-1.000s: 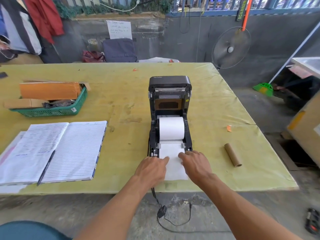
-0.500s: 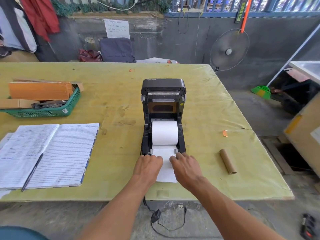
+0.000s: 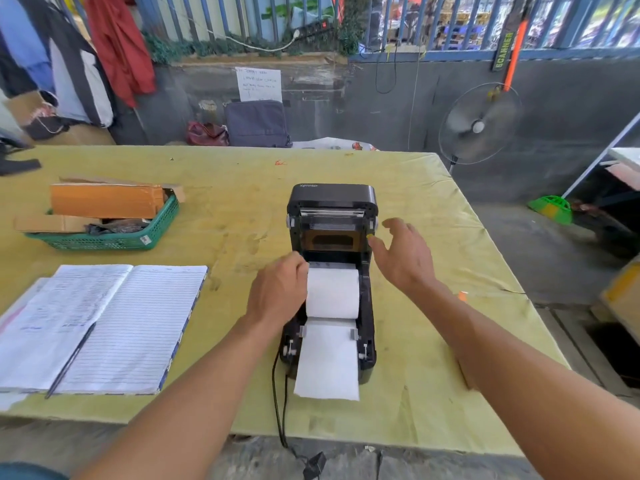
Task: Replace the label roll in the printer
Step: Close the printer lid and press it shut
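On the table: one printer [image 3: 331,271], lid raised, holding one label roll [image 3: 332,293] beside the fingers of the left hand [image 3: 278,294]; two hands in all, the right hand [image 3: 403,258] with fingers spread just right of the lid. Left of the left fingers: one open notebook [image 3: 104,323] with one pen [image 3: 71,360] on it, and one green basket [image 3: 114,239] with two cardboard boxes [image 3: 107,200] showing. Beyond the fingertips: one fan [image 3: 479,123], one paper notice [image 3: 259,84].

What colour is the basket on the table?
Green, a perforated plastic basket holding cardboard boxes; the head view shows it at far left.
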The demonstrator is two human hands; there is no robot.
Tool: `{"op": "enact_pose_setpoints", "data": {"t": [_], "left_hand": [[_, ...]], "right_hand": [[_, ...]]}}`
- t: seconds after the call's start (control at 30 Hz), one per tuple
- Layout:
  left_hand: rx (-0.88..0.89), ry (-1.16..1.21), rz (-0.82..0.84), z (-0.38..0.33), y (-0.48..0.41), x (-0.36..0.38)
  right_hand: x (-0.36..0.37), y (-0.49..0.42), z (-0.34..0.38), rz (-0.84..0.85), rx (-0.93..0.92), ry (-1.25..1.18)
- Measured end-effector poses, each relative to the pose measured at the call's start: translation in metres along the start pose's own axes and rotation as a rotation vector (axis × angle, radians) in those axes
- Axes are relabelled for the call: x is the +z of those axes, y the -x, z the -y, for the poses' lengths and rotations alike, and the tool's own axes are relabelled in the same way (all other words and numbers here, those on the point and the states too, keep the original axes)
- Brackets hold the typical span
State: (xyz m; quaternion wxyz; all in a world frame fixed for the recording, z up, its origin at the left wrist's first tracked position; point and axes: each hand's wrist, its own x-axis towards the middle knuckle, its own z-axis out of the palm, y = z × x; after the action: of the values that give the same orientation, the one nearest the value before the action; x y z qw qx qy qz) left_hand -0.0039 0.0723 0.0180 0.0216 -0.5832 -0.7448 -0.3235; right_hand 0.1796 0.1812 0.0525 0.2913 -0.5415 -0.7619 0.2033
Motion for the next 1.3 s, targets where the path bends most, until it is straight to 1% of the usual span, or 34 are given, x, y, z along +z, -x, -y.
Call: {"op": "enact_pose_setpoints", "data": {"t": [0.07, 0.1, 0.13, 0.2, 0.23, 0.3, 0.37, 0.4, 0.5, 0.57, 0.63, 0.7, 0.77, 0.9, 0.97, 1.07, 1.2, 1.3], "left_hand": [[-0.147, 0.127, -0.139, -0.008, -0.030, -0.002], [-0.234, 0.182, -0.158, -0.011, -0.044, -0.003], [-0.319, 0.237, -0.133, -0.014, -0.057, -0.004], [-0.474, 0.372, -0.031, -0.021, -0.079, -0.006], [-0.528, 0.451, 0.028, -0.023, -0.085, -0.006], [-0.569, 0.579, 0.125, -0.024, -0.091, -0.004], [-0.558, 0.583, 0.156, -0.022, -0.089, -0.003], [-0.548, 0.558, 0.123, -0.021, -0.087, -0.003], [-0.547, 0.473, -0.107, -0.022, -0.076, -0.007], [-0.650, 0.423, -0.201, -0.019, -0.066, -0.013], [-0.740, 0.390, -0.192, -0.012, -0.052, -0.016], [-0.735, 0.358, -0.146, -0.006, -0.036, -0.018], [-0.712, 0.335, -0.102, -0.004, -0.021, -0.021], [-0.744, 0.299, -0.032, -0.004, 0.003, -0.021], [-0.724, 0.281, -0.023, -0.003, 0.017, -0.017], [-0.665, 0.259, -0.009, -0.001, 0.048, -0.005], [-0.645, 0.300, 0.011, 0.006, 0.086, 0.008], [-0.618, 0.307, 0.028, 0.009, 0.101, 0.011]], "right_hand": [[-0.006, -0.016, 0.010, 0.029, 0.078, -0.115], [-0.009, -0.022, 0.013, 0.061, 0.107, -0.171], [-0.010, -0.026, 0.015, 0.101, 0.127, -0.218], [-0.012, -0.031, 0.018, 0.193, 0.162, -0.301], [-0.011, -0.034, 0.019, 0.233, 0.181, -0.352], [-0.008, -0.035, 0.022, 0.283, 0.194, -0.452], [-0.002, -0.032, 0.024, 0.267, 0.180, -0.508], [0.000, -0.030, 0.025, 0.222, 0.175, -0.518], [-0.001, -0.020, 0.026, 0.055, 0.233, -0.519], [-0.001, -0.016, 0.025, 0.059, 0.320, -0.486], [0.003, -0.009, 0.024, 0.084, 0.391, -0.419], [0.007, 0.002, 0.022, 0.062, 0.401, -0.313], [0.012, 0.020, 0.021, 0.033, 0.354, -0.227], [0.019, 0.061, 0.008, 0.002, 0.230, -0.216], [0.024, 0.078, 0.001, 0.005, 0.189, -0.227], [0.033, 0.104, -0.012, 0.033, 0.169, -0.231], [0.042, 0.134, -0.033, 0.124, 0.146, -0.218], [0.047, 0.141, -0.042, 0.147, 0.136, -0.196]]}}
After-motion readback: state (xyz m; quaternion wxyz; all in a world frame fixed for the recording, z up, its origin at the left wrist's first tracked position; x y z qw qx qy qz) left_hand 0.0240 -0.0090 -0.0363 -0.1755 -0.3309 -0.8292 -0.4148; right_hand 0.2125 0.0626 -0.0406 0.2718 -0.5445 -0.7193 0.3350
